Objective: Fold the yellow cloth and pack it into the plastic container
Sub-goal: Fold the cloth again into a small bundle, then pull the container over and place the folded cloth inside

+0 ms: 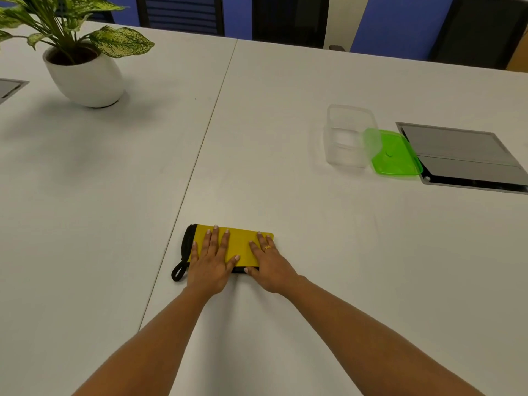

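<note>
The yellow cloth [241, 243] with black trim and a black loop lies folded into a small rectangle on the white table, near its front middle. My left hand [213, 260] rests flat on the cloth's left half, fingers spread. My right hand [270, 261] lies flat on its right half, a ring on one finger. Neither hand grips the cloth. The clear plastic container [349, 135] stands open and empty far to the right and further back. Its green lid [395, 154] leans against the container's right side.
A potted plant in a white pot [85, 77] stands at the back left. A grey cable hatch [463, 157] is set into the table right of the lid, another at the left edge. A seam [211, 124] runs between the two tabletops. Chairs line the far side.
</note>
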{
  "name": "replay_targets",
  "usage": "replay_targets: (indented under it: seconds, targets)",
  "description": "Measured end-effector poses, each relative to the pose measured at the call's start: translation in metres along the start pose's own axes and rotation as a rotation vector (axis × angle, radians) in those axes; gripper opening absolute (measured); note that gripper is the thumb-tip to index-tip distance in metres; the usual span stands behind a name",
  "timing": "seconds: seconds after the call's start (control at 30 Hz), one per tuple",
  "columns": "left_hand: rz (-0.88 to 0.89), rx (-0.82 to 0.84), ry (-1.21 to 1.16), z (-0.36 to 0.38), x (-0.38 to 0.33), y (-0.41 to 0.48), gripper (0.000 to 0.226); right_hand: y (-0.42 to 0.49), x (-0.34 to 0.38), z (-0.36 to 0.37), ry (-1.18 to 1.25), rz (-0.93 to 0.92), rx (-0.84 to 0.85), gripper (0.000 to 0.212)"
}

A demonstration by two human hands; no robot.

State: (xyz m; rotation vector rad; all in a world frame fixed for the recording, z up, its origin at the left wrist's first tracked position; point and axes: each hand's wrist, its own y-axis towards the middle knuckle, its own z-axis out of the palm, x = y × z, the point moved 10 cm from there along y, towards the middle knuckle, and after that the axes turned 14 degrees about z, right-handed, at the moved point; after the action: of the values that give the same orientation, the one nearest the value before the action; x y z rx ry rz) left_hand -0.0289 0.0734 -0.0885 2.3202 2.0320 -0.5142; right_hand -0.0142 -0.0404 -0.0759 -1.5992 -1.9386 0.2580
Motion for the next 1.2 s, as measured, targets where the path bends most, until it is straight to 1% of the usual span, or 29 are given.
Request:
replay_targets:
  seconds: [0.17, 0.37, 0.53, 0.67, 0.8, 0.83, 0.87, 0.93, 0.97, 1.07, 1.2]
  targets:
    - [-0.005, 0.027, 0.003, 0.0, 0.0, -0.001, 0.122, 0.001, -0.002, 0.006, -0.084, -0.008, -0.005, 0.069]
    - [-0.018, 0.06, 0.03, 0.001, 0.001, 0.001, 0.126, -0.002, -0.002, 0.005, -0.137, -0.026, -0.026, 0.064]
    - [-0.032, 0.05, 0.021, -0.005, -0.003, -0.001, 0.13, -0.008, -0.007, 0.004, -0.197, -0.054, -0.031, 0.061]
    - [-0.054, 0.006, 0.021, -0.014, -0.011, -0.005, 0.13, -0.013, -0.017, 0.001, -0.174, -0.04, -0.049, 0.06]
    - [-0.034, -0.016, 0.056, -0.019, -0.027, -0.006, 0.127, -0.018, -0.033, -0.005, -0.129, -0.022, -0.056, 0.054]
    - [-0.03, -0.02, 0.061, -0.021, -0.031, -0.004, 0.123, -0.018, -0.038, -0.007, -0.128, -0.02, -0.06, 0.053]
    - [-0.023, -0.025, 0.063, -0.022, -0.035, -0.002, 0.112, -0.019, -0.045, -0.009, -0.118, -0.013, -0.064, 0.053]
    - [-0.01, -0.032, 0.07, -0.025, -0.043, 0.005, 0.081, -0.019, -0.062, -0.015, -0.082, 0.018, -0.075, 0.052]
    - [-0.004, -0.036, 0.066, -0.026, -0.048, 0.009, 0.073, -0.018, -0.071, -0.018, -0.068, 0.034, -0.079, 0.052]
    - [0.028, -0.043, 0.071, -0.03, -0.066, 0.028, 0.066, -0.014, -0.103, -0.031, -0.044, 0.092, -0.094, 0.051]
    - [0.102, -0.067, 0.1, -0.044, -0.096, 0.061, 0.064, -0.002, -0.145, -0.058, -0.006, 0.144, -0.145, 0.048]
